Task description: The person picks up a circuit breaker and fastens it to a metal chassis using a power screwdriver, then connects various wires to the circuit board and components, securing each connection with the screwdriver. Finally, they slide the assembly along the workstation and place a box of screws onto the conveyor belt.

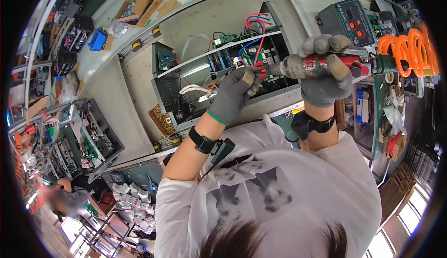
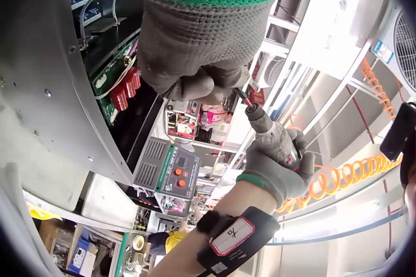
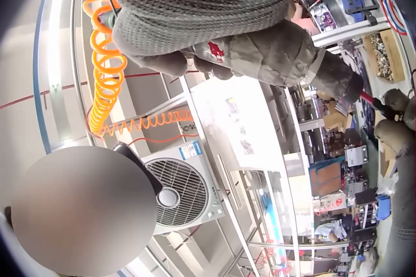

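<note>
In the head view the right hand (image 1: 326,74), gloved in grey, grips a red air screwdriver (image 1: 305,66) wrapped in worn grey tape, its nose pointing left. The gloved left hand (image 1: 235,93) has its fingers curled at the tip of the bit, over the open metal chassis (image 1: 186,69). Seen from the left wrist, thumb and fingers of the left hand (image 2: 201,56) pinch at the dark bit end (image 2: 242,95); whether a screw is between them cannot be told. A red bit shaft (image 3: 370,98) shows in the right wrist view. Red and blue wires (image 1: 253,23) rise from the chassis.
A control box with red knobs (image 1: 351,23) stands beyond the tool, and an orange coiled hose (image 1: 412,51) runs right from it. Left of the chassis lie a small box of brass-coloured parts (image 1: 162,118) and another open chassis (image 1: 91,134). A person (image 1: 58,195) is at lower left.
</note>
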`<state>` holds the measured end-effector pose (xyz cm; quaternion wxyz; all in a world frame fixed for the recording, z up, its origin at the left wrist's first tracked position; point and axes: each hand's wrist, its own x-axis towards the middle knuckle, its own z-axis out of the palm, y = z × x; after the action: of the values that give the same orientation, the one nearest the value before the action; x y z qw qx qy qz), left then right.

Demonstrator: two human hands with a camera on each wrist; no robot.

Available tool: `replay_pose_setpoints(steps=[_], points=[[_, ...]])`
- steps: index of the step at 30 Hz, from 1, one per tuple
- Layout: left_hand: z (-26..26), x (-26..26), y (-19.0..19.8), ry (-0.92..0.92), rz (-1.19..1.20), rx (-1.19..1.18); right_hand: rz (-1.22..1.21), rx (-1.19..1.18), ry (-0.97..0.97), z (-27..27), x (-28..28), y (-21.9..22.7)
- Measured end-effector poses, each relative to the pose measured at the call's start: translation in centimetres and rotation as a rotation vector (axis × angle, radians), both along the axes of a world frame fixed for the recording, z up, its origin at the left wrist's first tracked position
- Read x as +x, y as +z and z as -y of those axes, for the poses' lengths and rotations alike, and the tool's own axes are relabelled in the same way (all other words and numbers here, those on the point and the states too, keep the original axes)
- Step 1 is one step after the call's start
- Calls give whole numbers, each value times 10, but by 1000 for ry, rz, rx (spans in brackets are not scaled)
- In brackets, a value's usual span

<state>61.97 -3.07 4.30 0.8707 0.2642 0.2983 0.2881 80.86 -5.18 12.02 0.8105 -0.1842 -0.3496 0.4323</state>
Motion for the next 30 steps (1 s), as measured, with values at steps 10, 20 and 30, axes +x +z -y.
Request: replay_pose_setpoints(steps=[10,20,30], points=[[1,5,17,-63,-286,282,-90,-91,-19,2,12,1],[-35,11,4,-7,-299,72,-214,-179,-264,11,36,-4],[-31,33,-22,-342,-1362,1124,-156,-248,-434,21,55,-18]])
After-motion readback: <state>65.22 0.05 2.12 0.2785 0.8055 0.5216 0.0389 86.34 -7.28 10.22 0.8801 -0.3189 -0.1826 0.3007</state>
